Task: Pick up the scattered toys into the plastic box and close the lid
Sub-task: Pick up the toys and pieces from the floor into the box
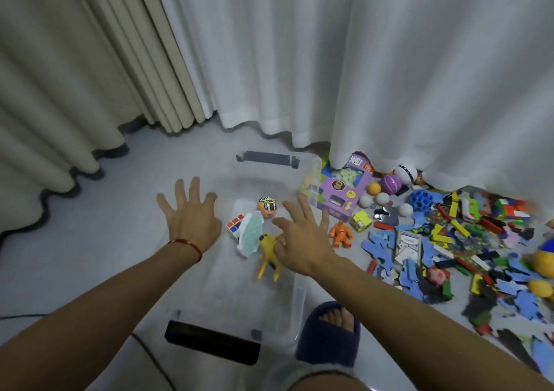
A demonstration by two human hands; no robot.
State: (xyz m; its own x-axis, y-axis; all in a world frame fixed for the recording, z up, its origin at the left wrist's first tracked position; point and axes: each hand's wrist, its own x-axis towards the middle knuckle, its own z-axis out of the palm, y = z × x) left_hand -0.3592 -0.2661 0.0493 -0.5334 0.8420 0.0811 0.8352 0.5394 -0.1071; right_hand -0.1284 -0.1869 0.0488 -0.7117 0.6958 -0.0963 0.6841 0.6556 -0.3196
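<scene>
A clear plastic box [299, 294] stands open on the grey floor [90, 240], with a dark latch at its near end and another at its far end. Inside it lie a small twist-puzzle cube [235, 223], a teal-and-white flat toy [250, 234], a round orange figure head [267, 207] and a yellow long-legged toy [267, 254].

Writing is scarce and mostly blurred: the purple toy carton [344, 189], just beyond the box's far right corner, carries a white logo at its top and round stickers that cannot be read, and a printed card [409, 245] among the blue puzzle pieces [380, 240] is illegible too.

Both hands hover over the box with nothing held. The left hand [192, 216] has a wide grip, its fingers spread above the box's left wall, a red string bracelet [187, 243] on the wrist. The right hand [302, 237] is likewise spread wide, over the box's right side; the yellow toy lies directly under its thumb edge, though contact cannot be told.

Right of the box the loose toys cover the floor: an orange figure [341, 234], a yellow-green cube [361, 221], small balls, a purple ball [390, 184], a blue pitted ball [419, 200] and coloured blocks [455, 228]. A dark blue slipper [329, 339] sits at the box's near right corner.
</scene>
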